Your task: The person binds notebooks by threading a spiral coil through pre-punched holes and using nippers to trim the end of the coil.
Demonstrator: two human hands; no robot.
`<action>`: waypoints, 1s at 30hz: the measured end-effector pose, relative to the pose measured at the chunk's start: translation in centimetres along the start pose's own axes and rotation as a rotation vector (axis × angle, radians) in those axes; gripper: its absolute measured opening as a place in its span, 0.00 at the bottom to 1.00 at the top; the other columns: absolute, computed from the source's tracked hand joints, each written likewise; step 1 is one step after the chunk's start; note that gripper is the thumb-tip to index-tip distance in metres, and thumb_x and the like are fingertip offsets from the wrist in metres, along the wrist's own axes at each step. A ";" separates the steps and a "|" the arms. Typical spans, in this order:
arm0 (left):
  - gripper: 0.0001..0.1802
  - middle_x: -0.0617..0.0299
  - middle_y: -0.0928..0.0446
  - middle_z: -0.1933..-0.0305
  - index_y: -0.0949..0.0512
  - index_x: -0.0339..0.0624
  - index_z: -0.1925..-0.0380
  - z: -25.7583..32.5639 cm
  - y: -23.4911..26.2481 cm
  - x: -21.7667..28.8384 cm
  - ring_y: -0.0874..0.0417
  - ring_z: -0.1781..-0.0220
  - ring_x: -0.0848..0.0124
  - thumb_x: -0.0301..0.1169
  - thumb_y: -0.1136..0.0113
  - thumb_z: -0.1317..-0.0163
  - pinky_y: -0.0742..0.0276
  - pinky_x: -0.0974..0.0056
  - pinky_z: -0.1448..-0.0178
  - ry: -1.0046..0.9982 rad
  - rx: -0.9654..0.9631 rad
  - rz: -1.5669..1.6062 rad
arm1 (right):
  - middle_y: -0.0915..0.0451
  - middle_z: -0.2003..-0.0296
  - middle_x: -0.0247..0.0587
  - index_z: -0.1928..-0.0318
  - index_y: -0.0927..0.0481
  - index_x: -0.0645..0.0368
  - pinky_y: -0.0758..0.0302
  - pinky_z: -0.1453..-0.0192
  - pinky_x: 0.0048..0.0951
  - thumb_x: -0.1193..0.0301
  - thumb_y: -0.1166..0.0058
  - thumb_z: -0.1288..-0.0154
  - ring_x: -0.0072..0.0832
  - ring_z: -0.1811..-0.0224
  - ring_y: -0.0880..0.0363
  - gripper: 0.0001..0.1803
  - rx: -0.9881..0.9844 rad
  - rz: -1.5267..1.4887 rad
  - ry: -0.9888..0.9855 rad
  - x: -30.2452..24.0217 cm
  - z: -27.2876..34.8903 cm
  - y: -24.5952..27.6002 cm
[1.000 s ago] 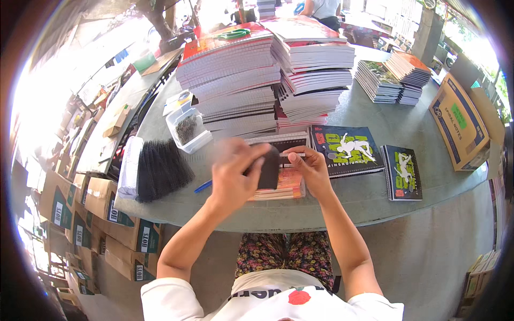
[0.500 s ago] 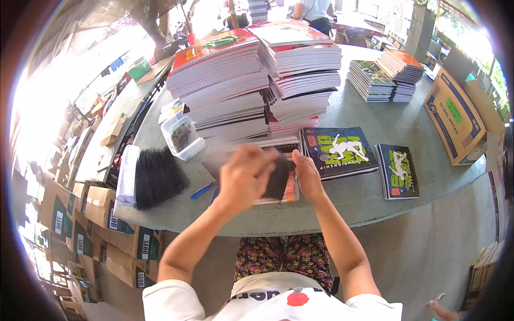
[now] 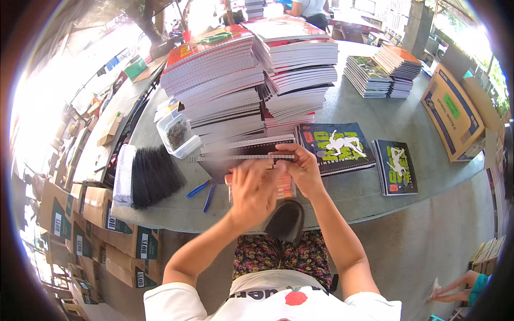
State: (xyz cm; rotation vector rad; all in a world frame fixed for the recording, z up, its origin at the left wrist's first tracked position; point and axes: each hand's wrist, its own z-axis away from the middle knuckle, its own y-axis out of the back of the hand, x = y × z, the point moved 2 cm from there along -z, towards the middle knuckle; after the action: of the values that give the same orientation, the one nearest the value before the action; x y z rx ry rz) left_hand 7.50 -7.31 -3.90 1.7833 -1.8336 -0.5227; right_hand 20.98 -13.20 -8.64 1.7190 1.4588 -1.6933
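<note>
Both my hands are at a dark-covered spiral notebook (image 3: 214,170), tilted up so that its row of wire loops runs across the top. My right hand (image 3: 304,170) pinches the right end of this bound edge. At its near side, my left hand (image 3: 249,192) has curled fingers against the notebook, slightly smeared by motion. Beneath them shows part of an orange and white printed surface (image 3: 286,187). A dark, rounded object (image 3: 286,222) overhangs the table's near edge; its kind is unclear. Two blue pens (image 3: 209,198) lie left of my left hand.
Tall notebook stacks (image 3: 225,101) stand just beyond my hands. Dark-covered notebooks (image 3: 340,150) lie to the right, with an open carton (image 3: 452,115) farther over. At left are black binding wires (image 3: 155,174) and a white plastic tub (image 3: 184,144). Brown cartons (image 3: 128,262) sit below left.
The dark rounded object has gone from between my hands to the near table edge. My hands now hold the notebook's bound edge raised, and a second blue pen shows.
</note>
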 end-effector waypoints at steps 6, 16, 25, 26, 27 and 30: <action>0.11 0.56 0.25 0.66 0.23 0.37 0.62 -3.2 -2.9 -1.7 0.25 0.60 0.58 0.25 0.42 0.47 0.27 0.55 0.56 -0.041 -0.221 0.212 | 0.22 0.76 0.34 0.60 0.23 0.66 0.29 0.66 0.23 0.80 0.51 0.43 0.15 0.71 0.30 0.10 0.038 0.546 0.085 1.9 0.5 1.5; 0.10 0.60 0.29 0.70 0.23 0.42 0.69 -3.2 -3.6 -2.4 0.27 0.61 0.59 0.26 0.39 0.55 0.26 0.56 0.57 -0.011 -0.082 0.211 | 0.20 0.75 0.40 0.57 0.22 0.64 0.28 0.68 0.24 0.79 0.51 0.40 0.17 0.73 0.26 0.11 0.021 0.745 0.219 1.3 0.9 1.4; 0.26 0.50 0.24 0.62 0.25 0.38 0.53 13.1 4.6 -15.3 0.24 0.55 0.52 0.35 0.36 0.54 0.27 0.54 0.49 0.478 -0.810 -0.122 | 0.18 0.65 0.53 0.52 0.21 0.62 0.25 0.59 0.31 0.64 0.40 0.43 0.31 0.64 0.17 0.20 -0.529 1.297 -0.117 -5.3 -3.5 -9.5; 0.27 0.48 0.25 0.61 0.27 0.38 0.52 13.8 4.5 -15.8 0.24 0.53 0.51 0.35 0.36 0.55 0.26 0.54 0.50 0.513 -0.764 -0.144 | 0.20 0.64 0.57 0.52 0.21 0.61 0.25 0.54 0.35 0.65 0.43 0.43 0.39 0.59 0.18 0.19 -0.538 1.334 -0.052 -3.9 -3.6 -11.4; 0.29 0.46 0.25 0.60 0.29 0.37 0.52 14.2 4.6 -16.2 0.24 0.51 0.51 0.35 0.36 0.56 0.25 0.54 0.50 0.547 -0.721 -0.173 | 0.20 0.64 0.55 0.56 0.21 0.64 0.26 0.54 0.42 0.66 0.43 0.43 0.49 0.58 0.21 0.17 -0.577 1.326 0.165 -2.0 -3.7 -12.8; 0.32 0.44 0.25 0.58 0.32 0.39 0.47 16.3 4.6 -16.1 0.24 0.52 0.51 0.33 0.39 0.55 0.26 0.55 0.49 0.728 -0.831 -0.343 | 0.19 0.64 0.53 0.57 0.21 0.62 0.24 0.55 0.39 0.71 0.44 0.44 0.45 0.59 0.20 0.14 -0.538 1.240 0.315 1.6 -5.8 -15.5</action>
State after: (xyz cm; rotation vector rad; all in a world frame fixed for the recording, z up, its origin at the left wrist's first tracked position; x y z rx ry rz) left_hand -6.23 7.59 -15.53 1.4037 -0.6614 -0.5470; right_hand 11.38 -1.28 -2.25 1.9056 0.5211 -0.3570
